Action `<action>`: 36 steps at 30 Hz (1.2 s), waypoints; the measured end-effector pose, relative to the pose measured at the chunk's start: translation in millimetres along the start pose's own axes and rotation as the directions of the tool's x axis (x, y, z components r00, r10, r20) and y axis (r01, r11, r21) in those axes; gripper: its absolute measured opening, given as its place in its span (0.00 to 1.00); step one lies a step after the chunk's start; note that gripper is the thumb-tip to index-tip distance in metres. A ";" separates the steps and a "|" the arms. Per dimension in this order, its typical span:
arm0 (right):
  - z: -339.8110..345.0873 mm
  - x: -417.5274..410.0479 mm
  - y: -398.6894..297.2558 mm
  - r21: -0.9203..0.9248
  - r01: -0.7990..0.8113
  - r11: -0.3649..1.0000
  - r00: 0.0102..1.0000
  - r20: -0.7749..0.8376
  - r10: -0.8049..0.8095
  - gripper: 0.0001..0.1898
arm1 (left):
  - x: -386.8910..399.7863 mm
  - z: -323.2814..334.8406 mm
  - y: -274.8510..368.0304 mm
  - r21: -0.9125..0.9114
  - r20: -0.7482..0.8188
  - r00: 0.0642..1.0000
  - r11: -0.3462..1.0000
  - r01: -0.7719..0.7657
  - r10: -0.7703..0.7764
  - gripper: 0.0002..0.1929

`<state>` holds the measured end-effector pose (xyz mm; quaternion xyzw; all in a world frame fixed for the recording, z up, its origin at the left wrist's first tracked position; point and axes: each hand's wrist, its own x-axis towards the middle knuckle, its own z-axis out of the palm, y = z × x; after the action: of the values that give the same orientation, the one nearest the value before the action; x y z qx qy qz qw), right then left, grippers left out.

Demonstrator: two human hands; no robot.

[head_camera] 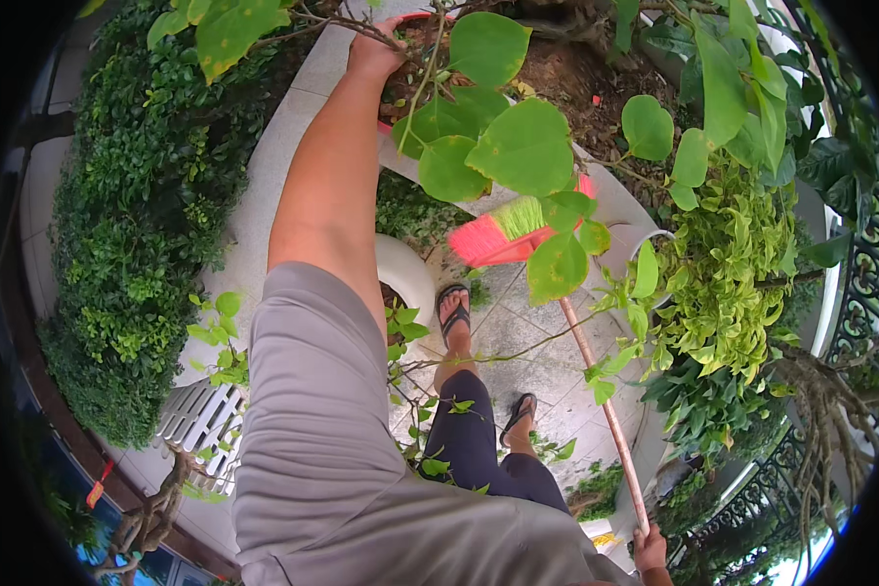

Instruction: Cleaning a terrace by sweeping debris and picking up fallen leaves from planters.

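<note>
My left hand (pixel 376 51) is stretched far forward, at the left edge of a red-rimmed container (pixel 416 15). Its fingers close over that rim, partly behind a twig. Brown soil or litter shows inside the container, and leaves cover much of it. Low on the right, my right hand (pixel 650 548) grips the end of a long broom handle (pixel 602 395). The broom head (pixel 502 233), with pink and yellow-green bristles, is raised in front of me near the curved stone ledge (pixel 304 102). Green leaves hide part of the head and handle.
Leafy branches (pixel 524 146) hang close before me. A round white planter (pixel 406 267) stands by my foot on the tiled floor (pixel 535 329). A clipped hedge (pixel 139 242) lies left, yellow-green shrubs (pixel 732 271) right. A metal railing (pixel 864 293) runs behind them.
</note>
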<state>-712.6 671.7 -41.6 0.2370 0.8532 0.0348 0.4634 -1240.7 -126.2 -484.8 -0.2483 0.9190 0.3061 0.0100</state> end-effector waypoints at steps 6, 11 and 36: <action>-0.8 2.8 -3.6 -0.081 -0.058 0.995 0.998 0.029 0.061 0.13 | 24.5 44.0 4.4 0.216 -0.141 0.988 0.976 -0.034 0.066 0.09; -3.9 11.7 15.2 -0.058 -0.007 0.998 0.999 0.045 0.010 0.14 | -54.3 25.1 19.6 -0.207 -0.415 0.908 0.967 -0.147 0.049 0.09; 29.1 221.1 120.4 -0.031 0.471 0.881 0.879 -0.066 -0.472 0.22 | -626.3 -180.2 281.5 -0.955 0.031 0.929 0.263 0.137 -0.370 0.08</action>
<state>-745.6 870.2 -195.7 0.0177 0.9010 -0.0646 0.4287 -797.8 247.4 -74.6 -0.3796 0.5064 0.7531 -0.1796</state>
